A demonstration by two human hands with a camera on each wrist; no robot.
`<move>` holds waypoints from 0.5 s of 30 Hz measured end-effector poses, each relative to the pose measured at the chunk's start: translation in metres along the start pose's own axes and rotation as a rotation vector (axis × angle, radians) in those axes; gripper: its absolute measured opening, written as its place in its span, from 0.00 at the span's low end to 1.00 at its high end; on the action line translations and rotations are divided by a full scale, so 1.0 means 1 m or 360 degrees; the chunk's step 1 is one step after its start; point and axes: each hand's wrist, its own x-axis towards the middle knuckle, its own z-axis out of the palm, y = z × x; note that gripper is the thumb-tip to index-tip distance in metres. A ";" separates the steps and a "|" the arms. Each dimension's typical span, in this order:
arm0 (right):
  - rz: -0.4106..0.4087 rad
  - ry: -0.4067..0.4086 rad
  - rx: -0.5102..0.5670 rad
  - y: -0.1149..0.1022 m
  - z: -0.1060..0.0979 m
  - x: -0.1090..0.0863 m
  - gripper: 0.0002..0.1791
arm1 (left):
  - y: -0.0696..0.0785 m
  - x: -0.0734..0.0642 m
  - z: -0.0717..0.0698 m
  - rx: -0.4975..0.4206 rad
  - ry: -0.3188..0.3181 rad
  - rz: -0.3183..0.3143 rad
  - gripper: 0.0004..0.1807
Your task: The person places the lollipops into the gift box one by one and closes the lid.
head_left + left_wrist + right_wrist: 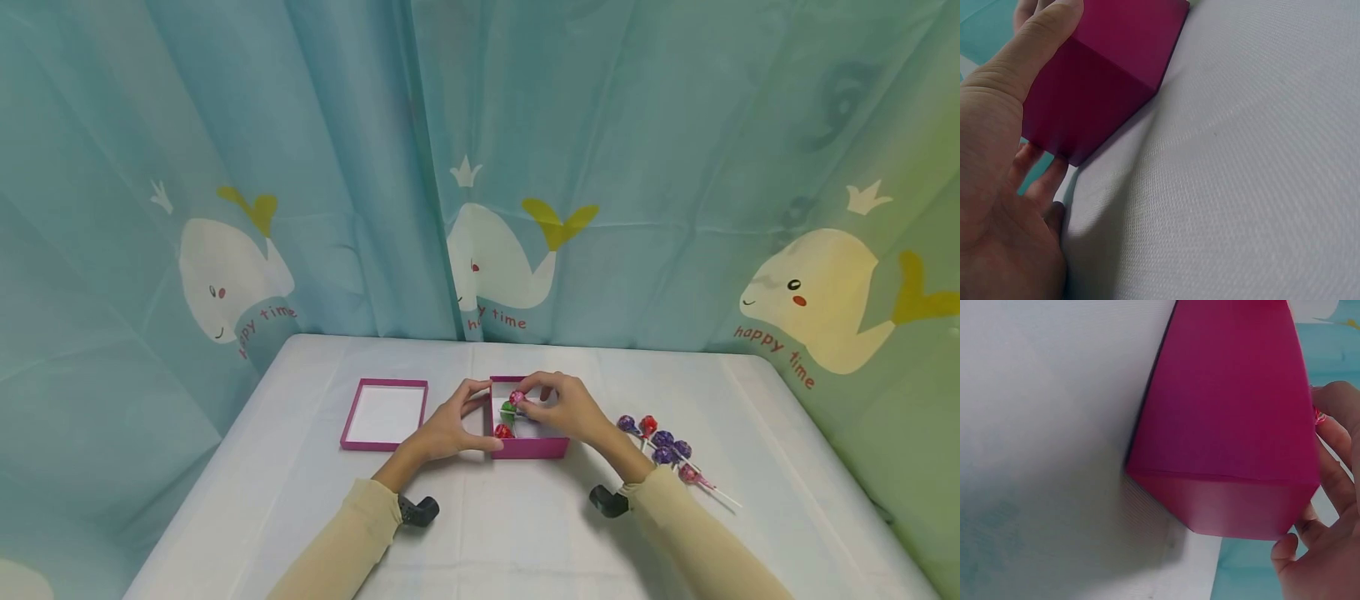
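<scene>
A magenta open box with a white inside stands in the middle of the table. My left hand holds it at its left side, with the thumb on the front corner and the fingers along the left wall; the left wrist view shows this thumb on the magenta cardboard. Over the box, my right hand pinches a pink-wrapped lollipop between thumb and fingers. Inside lie a green lollipop and a red lollipop; the right hand hides part of the interior. In the right wrist view the box's wall covers most of the contents.
The box's lid, white inside with a magenta rim, lies left of the left hand. Several purple, red and pink lollipops lie in a loose pile beside the right forearm. A blue whale-print curtain hangs behind the white table.
</scene>
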 end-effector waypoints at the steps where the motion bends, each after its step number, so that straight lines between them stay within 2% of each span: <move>1: 0.0004 0.0000 -0.0003 0.000 0.001 0.000 0.12 | 0.000 0.000 0.000 0.0004 -0.0001 -0.0003 0.52; 15: -0.0031 -0.0030 -0.0024 0.004 0.009 0.002 0.10 | -0.002 0.001 0.000 0.0001 0.0003 -0.0018 0.51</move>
